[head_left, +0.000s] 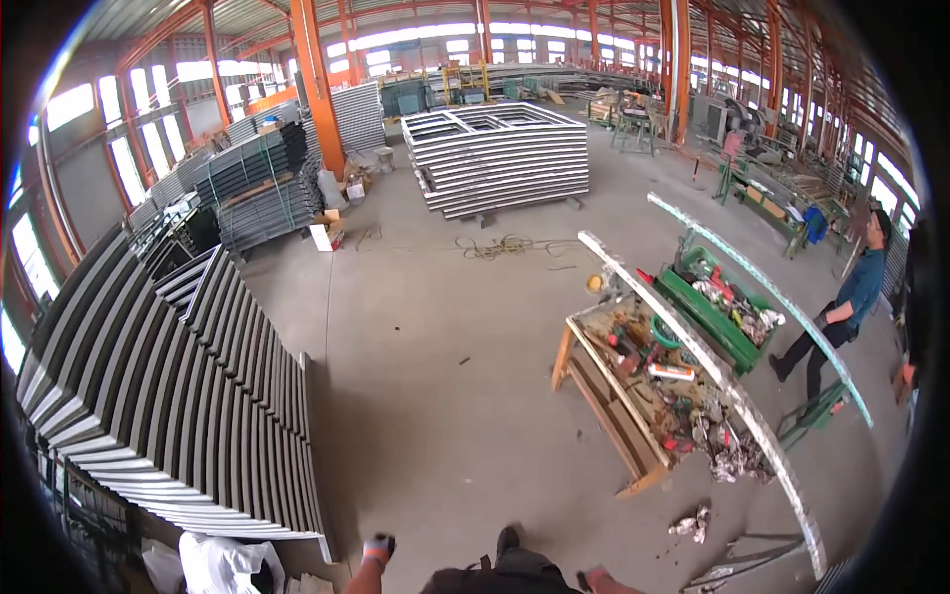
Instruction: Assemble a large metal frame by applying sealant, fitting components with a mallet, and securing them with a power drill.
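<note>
My left hand point(377, 547), in a grey and orange work glove with dark fingers, hangs low at the bottom edge, away from everything. Its fingers look curled in, with nothing visible in them. Nearest to it is the lower end of a large stack of grey and white metal frames point(198, 386) on the left. Only part of my right hand point(594, 580) shows, also gloved; its fingers are too small and cut off to read. Ahead of that hand stands a wooden workbench point(633, 450) bearing power tools, a white tube point(671, 372) and crumpled scraps.
Long bars point(693, 346) run past the workbench, beside a green tool bin point(708, 317). A co-worker point(856, 287) stands at the far right. Another frame stack point(505, 168) sits ahead, behind loose rope point(505, 246) on the floor. White bags point(223, 562) lie lower left.
</note>
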Motion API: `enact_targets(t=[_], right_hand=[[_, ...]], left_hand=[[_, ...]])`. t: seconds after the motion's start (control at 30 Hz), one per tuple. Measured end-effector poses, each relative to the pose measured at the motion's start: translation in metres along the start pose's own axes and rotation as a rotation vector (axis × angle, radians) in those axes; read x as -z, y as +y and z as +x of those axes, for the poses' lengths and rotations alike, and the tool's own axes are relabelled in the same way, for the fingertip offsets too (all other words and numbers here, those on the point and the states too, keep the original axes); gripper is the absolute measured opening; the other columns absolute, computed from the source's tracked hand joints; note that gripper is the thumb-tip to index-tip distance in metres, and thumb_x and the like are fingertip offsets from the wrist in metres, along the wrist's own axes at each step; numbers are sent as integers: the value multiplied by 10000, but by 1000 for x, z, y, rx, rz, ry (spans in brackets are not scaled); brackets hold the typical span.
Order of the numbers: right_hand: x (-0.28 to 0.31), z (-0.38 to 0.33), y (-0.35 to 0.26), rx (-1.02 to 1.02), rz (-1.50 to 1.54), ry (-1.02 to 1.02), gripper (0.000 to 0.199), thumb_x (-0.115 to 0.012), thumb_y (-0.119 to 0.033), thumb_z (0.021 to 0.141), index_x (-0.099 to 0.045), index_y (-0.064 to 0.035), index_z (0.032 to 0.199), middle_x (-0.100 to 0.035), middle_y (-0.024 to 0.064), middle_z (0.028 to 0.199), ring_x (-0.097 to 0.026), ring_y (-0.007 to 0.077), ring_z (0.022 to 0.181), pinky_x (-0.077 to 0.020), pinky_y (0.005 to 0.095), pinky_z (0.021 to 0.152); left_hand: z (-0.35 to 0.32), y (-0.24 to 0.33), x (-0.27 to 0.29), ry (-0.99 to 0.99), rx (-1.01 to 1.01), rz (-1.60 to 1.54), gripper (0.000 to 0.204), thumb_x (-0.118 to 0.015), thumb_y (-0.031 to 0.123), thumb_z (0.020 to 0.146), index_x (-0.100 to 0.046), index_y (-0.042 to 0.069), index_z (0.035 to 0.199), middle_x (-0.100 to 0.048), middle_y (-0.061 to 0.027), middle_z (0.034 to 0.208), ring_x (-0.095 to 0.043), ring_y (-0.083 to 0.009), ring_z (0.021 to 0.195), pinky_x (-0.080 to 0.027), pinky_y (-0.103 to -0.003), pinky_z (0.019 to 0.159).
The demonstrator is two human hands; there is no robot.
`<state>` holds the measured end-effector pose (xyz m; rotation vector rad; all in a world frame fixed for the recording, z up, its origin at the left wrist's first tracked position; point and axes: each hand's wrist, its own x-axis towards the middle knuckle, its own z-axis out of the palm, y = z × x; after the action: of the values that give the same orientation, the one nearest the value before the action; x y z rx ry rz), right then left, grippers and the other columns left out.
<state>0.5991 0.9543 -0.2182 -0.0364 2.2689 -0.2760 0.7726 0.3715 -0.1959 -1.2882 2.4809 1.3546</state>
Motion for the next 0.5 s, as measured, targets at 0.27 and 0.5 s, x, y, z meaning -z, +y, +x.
enact_targets(t=[0.27, 0.5], right_hand=[[273, 222, -246, 319, 883, 164, 244, -617, -284, 905, -705, -61, 950, -705, 38, 786, -635, 121, 642, -502, 285, 590], [327, 300, -321, 232, 849, 146, 217, -562, -227, 931, -681, -47, 918, -681, 67, 768, -622, 155, 611, -465, 293, 516]], left_hand=[[44, -29, -4, -239, 41, -58, 182, -588, 238, 828, -649, 97, 926, -624, -101, 716, -605, -253, 641, -501, -395, 584], [195, 9, 15, -384, 215, -258, 172, -577, 241, 832, -647, 124, 938, -645, -119, 747, -638, -288, 694, -506, -438, 610]])
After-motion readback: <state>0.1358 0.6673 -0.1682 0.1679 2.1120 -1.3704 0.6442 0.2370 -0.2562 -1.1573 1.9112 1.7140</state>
